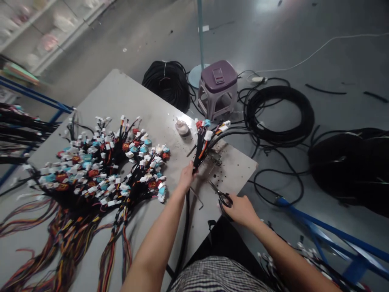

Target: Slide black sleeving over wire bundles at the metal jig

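Note:
My left hand (186,175) is closed around a black cable harness (203,142) at the point where its coloured wires fan out into white, red and blue connectors. The black cable runs down from that hand towards my body. My right hand (240,209) grips the handles of black scissors (219,194), whose blades lie on the grey table (127,97) and point up-left towards the harness. The two hands are about a hand's width apart near the table's right corner.
A big heap of finished harnesses with connectors (100,166) covers the table's left half. A small white bottle (182,127) stands near the far edge. On the floor are a purple-topped stool (217,87), black cable coils (279,113) and blue frame bars (328,231).

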The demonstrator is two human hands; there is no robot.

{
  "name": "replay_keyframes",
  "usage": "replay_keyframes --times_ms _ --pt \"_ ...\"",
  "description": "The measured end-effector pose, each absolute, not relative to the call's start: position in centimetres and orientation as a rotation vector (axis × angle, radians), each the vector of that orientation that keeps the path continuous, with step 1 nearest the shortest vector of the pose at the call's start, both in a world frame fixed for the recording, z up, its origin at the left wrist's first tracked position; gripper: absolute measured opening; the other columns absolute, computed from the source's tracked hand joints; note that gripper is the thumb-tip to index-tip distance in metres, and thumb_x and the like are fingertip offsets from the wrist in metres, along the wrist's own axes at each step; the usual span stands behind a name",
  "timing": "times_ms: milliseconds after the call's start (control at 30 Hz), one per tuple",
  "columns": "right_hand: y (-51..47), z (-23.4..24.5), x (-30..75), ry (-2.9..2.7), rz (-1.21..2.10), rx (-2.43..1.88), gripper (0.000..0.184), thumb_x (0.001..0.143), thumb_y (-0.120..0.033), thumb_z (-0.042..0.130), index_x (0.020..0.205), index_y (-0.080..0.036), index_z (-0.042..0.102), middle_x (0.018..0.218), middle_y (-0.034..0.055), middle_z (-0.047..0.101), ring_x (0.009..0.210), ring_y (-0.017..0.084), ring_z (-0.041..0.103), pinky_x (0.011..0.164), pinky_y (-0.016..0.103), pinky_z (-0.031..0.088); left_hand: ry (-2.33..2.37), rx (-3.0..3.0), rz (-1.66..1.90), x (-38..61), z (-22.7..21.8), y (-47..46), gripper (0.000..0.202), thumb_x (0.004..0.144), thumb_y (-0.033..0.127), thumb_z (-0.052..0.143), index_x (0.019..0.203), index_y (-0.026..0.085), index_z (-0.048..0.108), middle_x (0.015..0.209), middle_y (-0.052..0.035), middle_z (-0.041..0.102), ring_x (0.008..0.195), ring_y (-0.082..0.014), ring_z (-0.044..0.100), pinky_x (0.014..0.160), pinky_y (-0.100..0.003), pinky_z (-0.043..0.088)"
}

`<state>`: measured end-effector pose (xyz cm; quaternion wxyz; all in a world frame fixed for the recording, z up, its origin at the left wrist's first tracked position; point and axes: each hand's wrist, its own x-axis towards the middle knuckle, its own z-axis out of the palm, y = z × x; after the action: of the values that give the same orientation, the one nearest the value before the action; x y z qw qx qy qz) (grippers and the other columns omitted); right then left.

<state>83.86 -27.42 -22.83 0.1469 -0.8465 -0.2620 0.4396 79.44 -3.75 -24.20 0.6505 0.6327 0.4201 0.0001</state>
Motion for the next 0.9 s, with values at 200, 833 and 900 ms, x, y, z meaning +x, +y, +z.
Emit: replay_keyframes --times_ms 200,833,900 --pt "-23.3 -22.9 87.0 -0.286 1.729 -1.439 0.078 0.063 -0.09 0.05 0.086 -0.016 0.053 0.059 -0.0017 0.051 0.048 0.012 0.051 0.053 0.024 0.039 0.867 1.111 -0.016 77.7 -24.6 -3.6 0.073 0.073 0.088 0.034 0.067 0.016 0.051 0.041 0.009 0.023 0.036 -0.005 0.02 0.04 -0.021 0.016" --pt "-22.7 -21.0 86.5 -0.946 1.031 -2.244 0.049 0.08 -0.056 0.057 0.1 -0.013 0.067 0.105 0.0166 0.064 0.097 0.029 0.061 0.082 0.035 0.049 0.557 1.609 0.069 75.6 -17.3 -5.8 0.048 0.087 0.058 0.051 0.096 0.013 0.063 0.074 -0.0015 0.057 0.064 -0.0107 0.047 0.06 -0.022 0.039" --pt "-24.0 -19.4 84.8 -0.903 0.817 -1.992 0.055 0.088 -0.059 0.043 0.113 -0.015 0.064 0.118 0.0151 0.061 0.107 0.028 0.059 0.09 0.037 0.048 0.45 1.716 0.01 74.9 -16.0 -8.5 0.04 0.09 0.05 0.05 0.091 0.013 0.064 0.08 -0.003 0.06 0.076 -0.0136 0.052 0.072 -0.024 0.043"
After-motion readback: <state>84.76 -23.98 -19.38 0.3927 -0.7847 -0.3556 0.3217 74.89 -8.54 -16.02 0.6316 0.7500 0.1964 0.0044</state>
